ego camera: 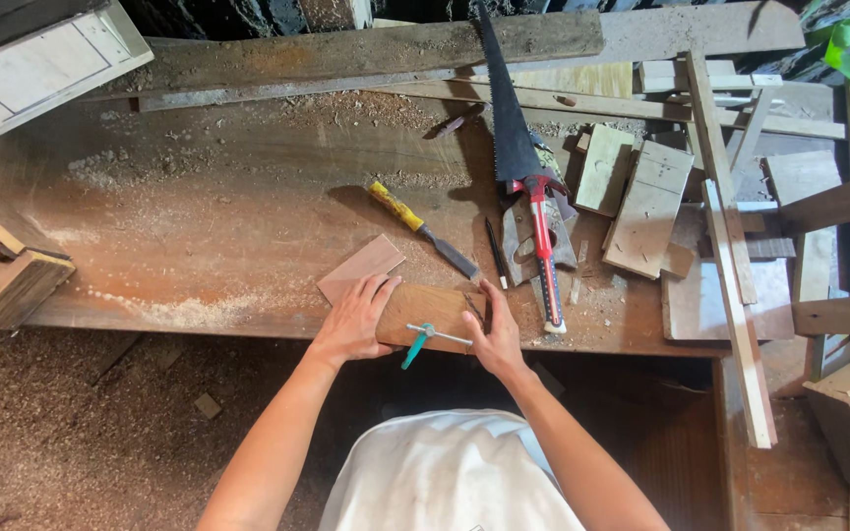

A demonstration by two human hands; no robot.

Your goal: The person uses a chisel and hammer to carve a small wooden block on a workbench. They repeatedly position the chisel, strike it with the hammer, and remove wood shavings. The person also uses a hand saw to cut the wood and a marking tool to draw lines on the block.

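Observation:
A small brown wooden block [430, 307] lies at the near edge of the workbench [228, 206]. My left hand [354, 321] presses flat on its left end, fingers spread. My right hand [494, 329] grips its right end, fingers curled over the edge. A small tool with a teal handle and a metal cross-bar [423, 339] rests on the block between my hands. A thin reddish board [361, 266] sticks out from under the block's far left corner.
A yellow-handled chisel [423, 229], a pencil [495, 252] and a red-handled handsaw [519, 157] lie just beyond the block. Wood offcuts and slats [730, 246] crowd the right side. Sawdust covers the bench; a wooden box [2, 275] sits at left.

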